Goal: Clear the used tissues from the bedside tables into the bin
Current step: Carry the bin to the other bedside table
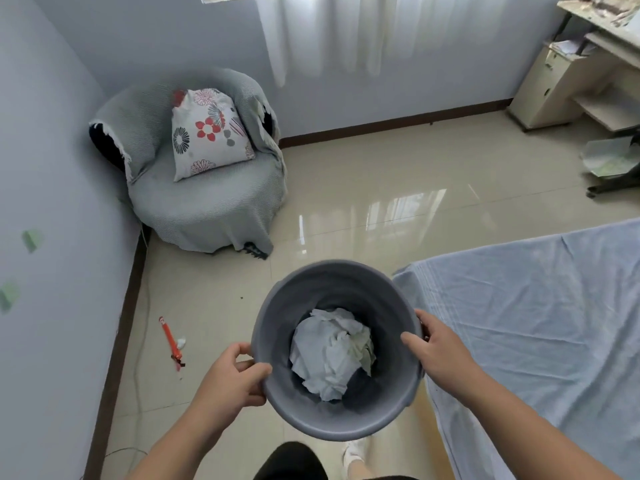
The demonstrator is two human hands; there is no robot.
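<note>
While both hands carry it off the floor, the grey bin (pixel 337 344) sits right in front of the person, with the crumpled used tissues (pixel 332 355) piled at the bottom. Left hand (pixel 230 377) grips the rim on its side, thumb hooked inside and fingers curled outside. Right hand (pixel 438 344) pinches the opposite rim the same way. Bed (pixel 540 327) with a blue sheet is just beside the bin, covered armchair (pixel 204 188) with a flowery cushion (pixel 207 133) in the corner, orange wrapper (pixel 171 341) on the floor (pixel 346 188).
</note>
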